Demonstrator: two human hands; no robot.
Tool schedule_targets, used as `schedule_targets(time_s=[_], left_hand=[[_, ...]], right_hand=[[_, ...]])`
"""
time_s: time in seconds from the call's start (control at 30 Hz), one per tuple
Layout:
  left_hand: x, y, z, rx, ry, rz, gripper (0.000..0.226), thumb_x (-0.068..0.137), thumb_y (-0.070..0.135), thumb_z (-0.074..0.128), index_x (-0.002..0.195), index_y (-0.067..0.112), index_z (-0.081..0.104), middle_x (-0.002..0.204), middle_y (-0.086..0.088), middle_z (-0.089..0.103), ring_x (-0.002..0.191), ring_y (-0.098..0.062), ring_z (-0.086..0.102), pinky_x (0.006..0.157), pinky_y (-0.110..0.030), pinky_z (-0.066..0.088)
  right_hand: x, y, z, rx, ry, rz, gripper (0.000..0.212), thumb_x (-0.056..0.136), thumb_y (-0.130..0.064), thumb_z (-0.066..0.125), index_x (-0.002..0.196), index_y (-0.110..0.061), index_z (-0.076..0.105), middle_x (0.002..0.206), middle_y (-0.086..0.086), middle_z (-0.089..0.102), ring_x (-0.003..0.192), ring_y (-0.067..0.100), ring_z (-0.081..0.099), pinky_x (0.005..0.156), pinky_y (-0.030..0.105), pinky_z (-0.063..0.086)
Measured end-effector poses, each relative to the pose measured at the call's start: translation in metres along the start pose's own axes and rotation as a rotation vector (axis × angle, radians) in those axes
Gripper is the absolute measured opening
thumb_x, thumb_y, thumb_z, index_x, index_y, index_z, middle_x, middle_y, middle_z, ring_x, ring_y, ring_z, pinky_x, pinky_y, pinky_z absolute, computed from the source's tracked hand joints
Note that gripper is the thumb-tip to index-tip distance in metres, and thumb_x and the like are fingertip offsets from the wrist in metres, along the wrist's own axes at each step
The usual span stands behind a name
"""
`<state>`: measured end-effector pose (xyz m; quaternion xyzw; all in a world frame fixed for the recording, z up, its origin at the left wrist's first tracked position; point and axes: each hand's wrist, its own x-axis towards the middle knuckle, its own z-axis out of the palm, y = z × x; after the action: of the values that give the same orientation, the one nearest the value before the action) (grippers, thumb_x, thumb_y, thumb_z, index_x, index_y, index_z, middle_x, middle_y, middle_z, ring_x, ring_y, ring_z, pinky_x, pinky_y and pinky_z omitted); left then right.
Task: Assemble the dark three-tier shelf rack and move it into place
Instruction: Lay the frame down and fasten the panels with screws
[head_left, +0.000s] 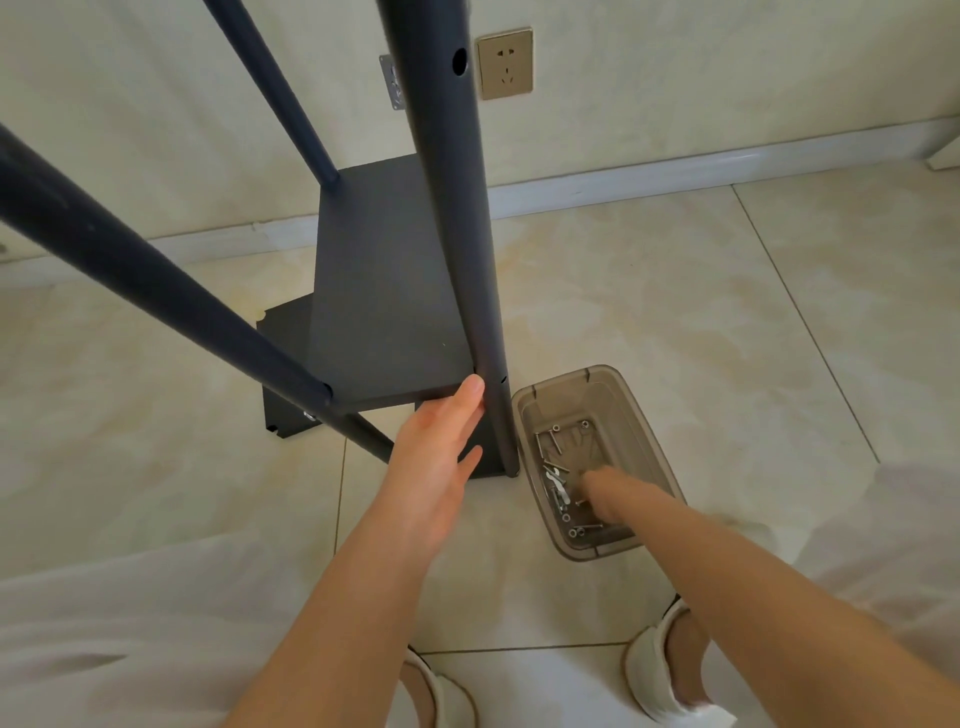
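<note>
The dark rack stands on the tiled floor with three round posts in view; the nearest post (457, 249) rises through the middle of the frame. A dark shelf board (384, 291) is fitted between the posts, and another dark panel (283, 374) lies lower, beneath it. My left hand (436, 457) is held flat with straight fingers against the shelf's front edge, next to the nearest post. My right hand (602, 493) reaches down into a translucent brown plastic bin (623, 400) among loose screws (558, 467). Its fingers are blurred and partly hidden inside the bin.
A wall with a gold socket plate (505, 63) and a white baseboard (675, 176) runs behind the rack. My feet in white slippers (670, 670) stand at the bottom edge. Pale floor tiles stretch to the left and right.
</note>
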<state>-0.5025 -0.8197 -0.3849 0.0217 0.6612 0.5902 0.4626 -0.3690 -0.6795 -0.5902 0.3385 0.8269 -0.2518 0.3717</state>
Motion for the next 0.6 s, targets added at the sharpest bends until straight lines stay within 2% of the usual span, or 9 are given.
schedule_targets(time_s=[0.13,0.27,0.43,0.6], left_hand=[[0.002,-0.003,-0.003,0.006,-0.007,-0.003,0.014,0.1,0.038,0.058,0.112,0.031,0.061,0.096,0.029,0.073,0.099,0.012,0.063,0.099,-0.032,0.041],[0.002,-0.006,-0.005,0.014,-0.001,0.011,0.014,0.099,0.038,0.059,0.11,0.032,0.063,0.1,0.027,0.073,0.097,0.012,0.064,0.095,-0.029,0.043],[0.0,-0.006,-0.006,0.004,-0.01,0.023,0.02,0.099,0.036,0.059,0.118,0.031,0.063,0.11,0.024,0.072,0.105,0.009,0.064,0.098,-0.03,0.043],[0.0,-0.007,-0.006,-0.029,-0.02,0.028,0.024,0.094,0.038,0.061,0.117,0.03,0.064,0.109,0.023,0.073,0.106,0.006,0.064,0.102,-0.033,0.042]], right_hand=[[0.006,-0.006,0.002,-0.045,-0.018,-0.015,0.043,0.098,-0.009,0.053,0.14,-0.007,0.045,0.133,0.017,0.057,0.119,0.034,0.057,0.095,0.037,0.047],[0.012,-0.011,0.004,-0.028,-0.019,-0.02,0.052,0.097,-0.006,0.053,0.146,-0.007,0.034,0.137,0.02,0.052,0.121,0.035,0.056,0.094,0.037,0.047],[0.016,-0.017,0.007,-0.064,0.027,-0.005,0.032,0.098,-0.003,0.049,0.13,-0.002,0.054,0.128,0.02,0.061,0.115,0.035,0.061,0.094,0.037,0.05],[0.015,-0.013,0.009,-0.064,0.067,0.005,0.03,0.096,-0.001,0.05,0.126,-0.004,0.057,0.124,0.017,0.062,0.112,0.033,0.062,0.091,0.035,0.05]])
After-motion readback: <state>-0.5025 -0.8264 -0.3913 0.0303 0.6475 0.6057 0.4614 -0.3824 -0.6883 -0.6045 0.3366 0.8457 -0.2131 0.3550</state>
